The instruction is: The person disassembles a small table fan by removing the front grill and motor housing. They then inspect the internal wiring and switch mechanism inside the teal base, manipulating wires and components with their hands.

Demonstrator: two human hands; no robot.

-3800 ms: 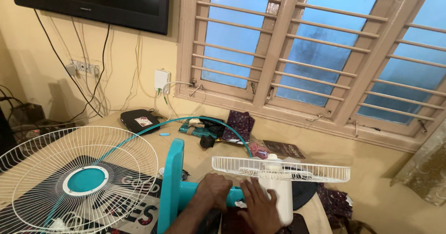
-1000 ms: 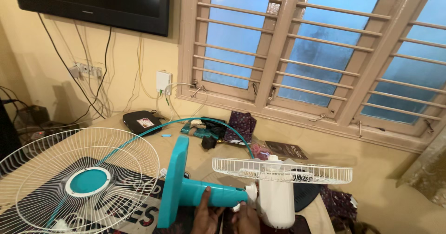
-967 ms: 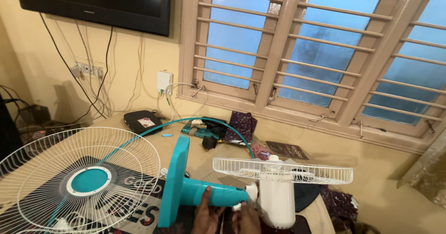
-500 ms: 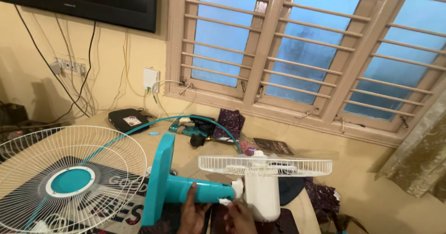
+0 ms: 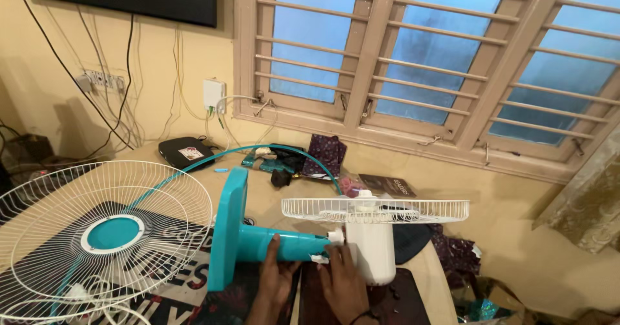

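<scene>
Low in the middle of the frame I see the fan [image 5: 297, 241] lying on its side on the table [image 5: 445, 280]: a teal square base standing on edge at centre left, a teal stem running right from it, then a white motor housing with the white rear wire guard [image 5: 374, 209] spread flat above it. My left hand [image 5: 276, 276] is wrapped around the stem from below. My right hand [image 5: 341, 280] rests at the joint where stem meets motor, fingers curled against it; I cannot tell whether it truly grips. At the left of the frame the loose front grille [image 5: 97, 234], white wire with a teal centre disc, lies flat, well apart from both hands.
</scene>
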